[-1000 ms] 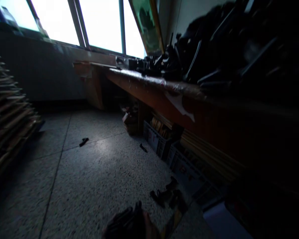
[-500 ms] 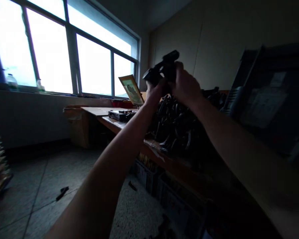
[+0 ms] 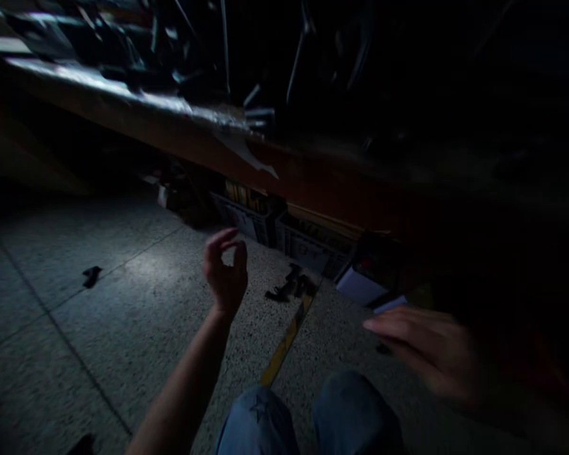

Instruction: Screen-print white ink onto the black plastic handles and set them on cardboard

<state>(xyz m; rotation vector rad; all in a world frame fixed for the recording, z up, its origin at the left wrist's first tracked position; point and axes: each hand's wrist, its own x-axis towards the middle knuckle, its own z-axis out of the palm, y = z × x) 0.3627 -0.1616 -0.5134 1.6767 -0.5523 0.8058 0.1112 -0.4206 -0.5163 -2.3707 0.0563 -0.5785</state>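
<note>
The left hand [image 3: 226,273] is over the floor [image 3: 137,328], finger and thumb curved into a narrow grip. The right hand [image 3: 427,347] has its fingers close together; I cannot tell how wide its grip is. Small black parts [image 3: 291,285] lie on the floor near the grey crates [image 3: 308,251] under the desk's [image 3: 171,136] front edge, by yellow tape [image 3: 284,347]. The crate writing is too blurry to read.

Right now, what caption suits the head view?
Left hand and right hand above speckled floor, dark pieces near crates below a bench.
</note>
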